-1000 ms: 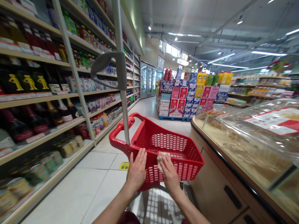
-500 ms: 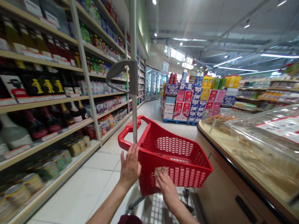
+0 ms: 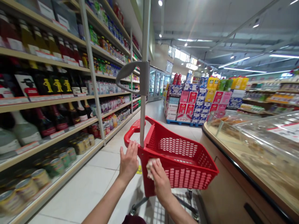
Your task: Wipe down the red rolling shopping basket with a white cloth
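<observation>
A red plastic shopping cart (image 3: 187, 154) stands in front of me, with a grey metal pole (image 3: 143, 121) rising from its near end. My left hand (image 3: 130, 160) rests at the base of the cart's red handle (image 3: 130, 133), fingers stretched out and nothing seen in them. Against the near side wall of the basket, my right hand (image 3: 160, 182) presses a crumpled pale cloth (image 3: 150, 166). Part of the cloth is hidden under the fingers. A grey loop grip (image 3: 130, 76) sits higher up the pole.
Shelves of bottles (image 3: 56, 84) and cans (image 3: 57, 165) line the left. On the right stands a display counter (image 3: 233, 158) with clear lids, close to the cart. Stacked drink cartons (image 3: 187, 105) stand on a blue pallet ahead. Tiled floor (image 3: 98, 180) runs between.
My right hand has slid the cloth left and up along the cart's side, toward the corner. The cart and shelves sit slightly further right in view. My left hand stays by the handle.
</observation>
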Demonstrator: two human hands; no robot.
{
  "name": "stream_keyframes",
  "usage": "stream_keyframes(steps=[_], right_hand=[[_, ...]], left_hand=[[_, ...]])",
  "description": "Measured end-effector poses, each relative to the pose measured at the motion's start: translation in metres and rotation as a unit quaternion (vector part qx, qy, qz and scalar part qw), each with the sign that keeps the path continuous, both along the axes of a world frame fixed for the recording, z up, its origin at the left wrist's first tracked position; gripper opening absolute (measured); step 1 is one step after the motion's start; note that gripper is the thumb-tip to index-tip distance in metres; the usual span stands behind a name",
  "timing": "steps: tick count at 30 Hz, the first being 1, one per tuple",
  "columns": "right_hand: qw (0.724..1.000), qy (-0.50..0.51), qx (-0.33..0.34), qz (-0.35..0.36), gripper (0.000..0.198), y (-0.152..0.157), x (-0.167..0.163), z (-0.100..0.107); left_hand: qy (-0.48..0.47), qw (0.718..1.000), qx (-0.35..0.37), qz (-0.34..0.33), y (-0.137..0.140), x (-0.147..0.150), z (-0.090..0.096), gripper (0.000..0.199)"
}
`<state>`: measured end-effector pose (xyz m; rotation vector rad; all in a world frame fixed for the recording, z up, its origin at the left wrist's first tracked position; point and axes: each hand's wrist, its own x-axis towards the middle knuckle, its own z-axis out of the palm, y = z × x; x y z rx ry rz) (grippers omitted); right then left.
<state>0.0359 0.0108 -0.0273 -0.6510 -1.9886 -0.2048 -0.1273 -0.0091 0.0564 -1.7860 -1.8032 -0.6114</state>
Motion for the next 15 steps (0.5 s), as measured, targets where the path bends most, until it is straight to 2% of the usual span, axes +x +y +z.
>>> stream_keyframes(steps=[2, 4, 10, 15], right_hand=[[1.0, 0.017, 0.008, 0.0, 0.047, 0.003, -0.013, 0.023], [1.0, 0.011, 0.021, 0.001, 0.046, 0.007, -0.023, 0.035], [0.997, -0.02, 0.057, 0.044, 0.045, -0.001, -0.026, 0.022], [0.999, 0.034, 0.016, -0.005, 0.045, 0.009, -0.044, 0.06]], left_hand=[[0.0, 1.0, 0.007, 0.004, 0.0, -0.001, -0.001, 0.062], [0.005, 1.0, 0.008, 0.004, 0.0, -0.003, -0.001, 0.062], [0.012, 1.0, -0.006, -0.006, -0.002, -0.007, 0.0, 0.063], [0.009, 1.0, 0.004, -0.004, -0.004, -0.005, 0.0, 0.063]])
